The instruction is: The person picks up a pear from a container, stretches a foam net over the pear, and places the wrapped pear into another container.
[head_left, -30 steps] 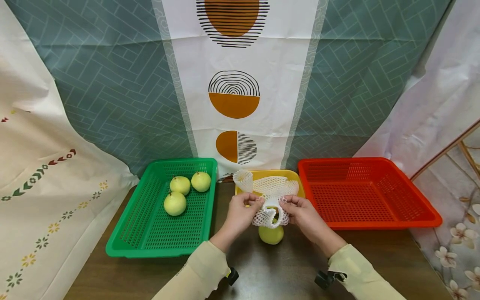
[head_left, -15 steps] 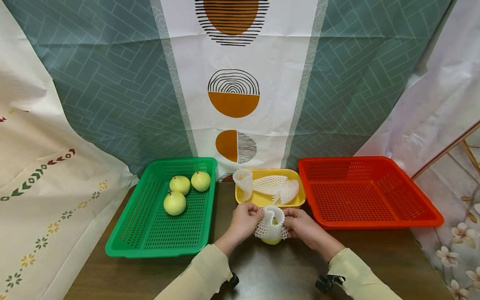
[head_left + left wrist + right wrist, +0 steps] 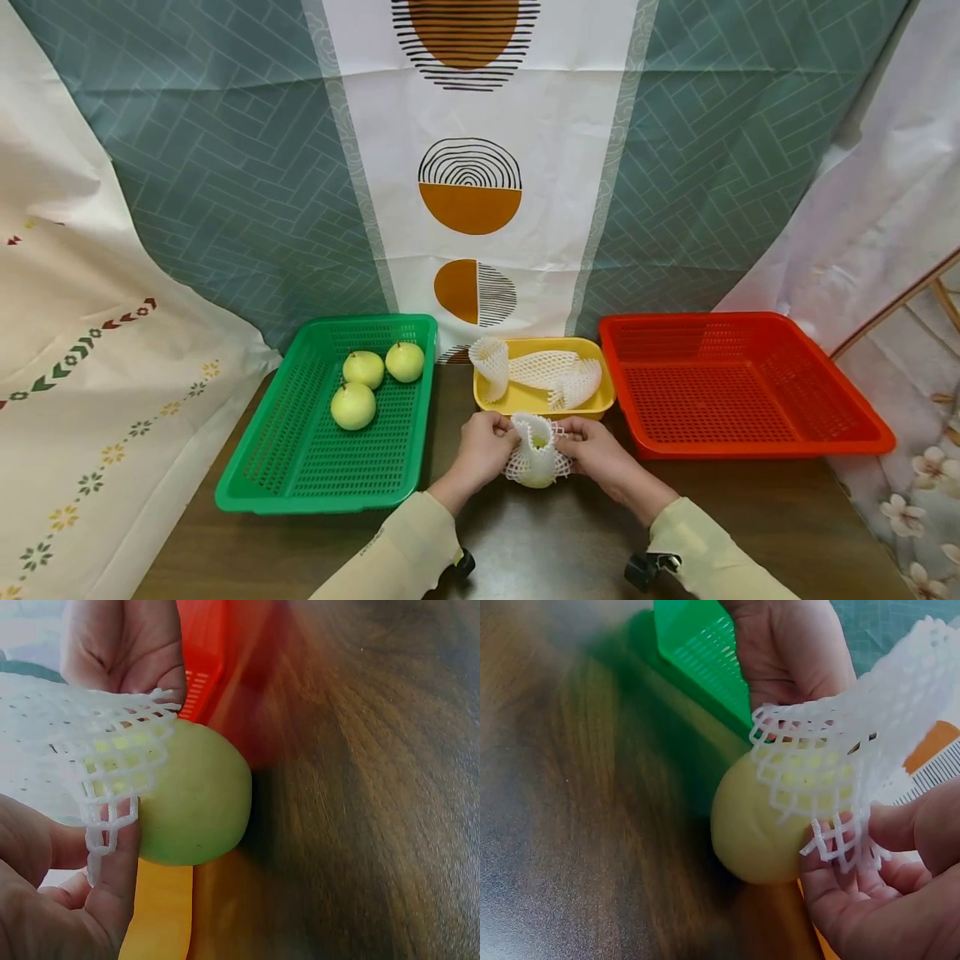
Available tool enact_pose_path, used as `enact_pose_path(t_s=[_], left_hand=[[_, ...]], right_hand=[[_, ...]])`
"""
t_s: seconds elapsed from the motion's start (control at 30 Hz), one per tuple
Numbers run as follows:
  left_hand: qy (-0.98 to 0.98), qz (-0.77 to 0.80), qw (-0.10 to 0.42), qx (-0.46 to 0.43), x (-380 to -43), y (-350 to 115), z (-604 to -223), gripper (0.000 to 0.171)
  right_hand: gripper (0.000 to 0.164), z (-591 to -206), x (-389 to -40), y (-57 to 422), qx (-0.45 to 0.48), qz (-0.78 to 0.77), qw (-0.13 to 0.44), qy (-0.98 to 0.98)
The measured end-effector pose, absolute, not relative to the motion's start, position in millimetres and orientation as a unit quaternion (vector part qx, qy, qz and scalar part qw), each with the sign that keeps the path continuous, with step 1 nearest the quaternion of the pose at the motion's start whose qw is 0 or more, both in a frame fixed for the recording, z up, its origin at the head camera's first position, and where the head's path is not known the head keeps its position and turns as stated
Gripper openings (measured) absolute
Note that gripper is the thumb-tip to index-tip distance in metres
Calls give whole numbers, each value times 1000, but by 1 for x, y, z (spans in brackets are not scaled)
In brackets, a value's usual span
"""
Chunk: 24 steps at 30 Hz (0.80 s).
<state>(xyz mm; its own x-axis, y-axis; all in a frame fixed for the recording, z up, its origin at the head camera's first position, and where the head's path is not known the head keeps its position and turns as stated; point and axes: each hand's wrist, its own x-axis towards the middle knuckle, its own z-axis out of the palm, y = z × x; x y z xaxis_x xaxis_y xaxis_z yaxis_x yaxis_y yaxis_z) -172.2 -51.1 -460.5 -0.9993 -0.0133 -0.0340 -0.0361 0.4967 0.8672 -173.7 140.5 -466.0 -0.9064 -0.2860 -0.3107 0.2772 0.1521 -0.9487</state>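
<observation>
A white foam fruit net [image 3: 522, 433] sits partly over a yellow-green pear [image 3: 206, 795] standing on the dark wooden table [image 3: 540, 550]. Both wrist views show the pear's lower part bare below the net's mesh edge. My left hand [image 3: 482, 450] pinches one side of the net's edge between thumb and fingers. Opposite it, my right hand [image 3: 596, 457] pinches the other side, with fingertips beneath the mesh in the right wrist view. The net's narrower end stands up above the fruit, its top opening visible in the head view.
Left of the hands stands a green basket [image 3: 360, 471] with several pears, including a front one [image 3: 353, 406]. Behind the hands, a yellow tray [image 3: 517, 402] bears more foam nets [image 3: 491, 367]. A red basket [image 3: 705, 408] stands at the right. A patterned cloth [image 3: 480, 108] hangs behind.
Both hands have brought the net down and nearer from above the yellow tray's front edge onto the pear. More of the fruit is now covered, and the yellow tray shows more fully.
</observation>
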Motion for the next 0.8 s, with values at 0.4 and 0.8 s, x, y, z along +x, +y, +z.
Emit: enact_pose_path(t_s=[0.4,0.8], left_hand=[[900,435,17,-34,-174,-56,-461,7],[914,377,89,121,-166,-70,-435,43]], right_hand=[[32,-469,-171,140,6,-588,177,789],[52,-449,-171,150,-115,-525,168,826]])
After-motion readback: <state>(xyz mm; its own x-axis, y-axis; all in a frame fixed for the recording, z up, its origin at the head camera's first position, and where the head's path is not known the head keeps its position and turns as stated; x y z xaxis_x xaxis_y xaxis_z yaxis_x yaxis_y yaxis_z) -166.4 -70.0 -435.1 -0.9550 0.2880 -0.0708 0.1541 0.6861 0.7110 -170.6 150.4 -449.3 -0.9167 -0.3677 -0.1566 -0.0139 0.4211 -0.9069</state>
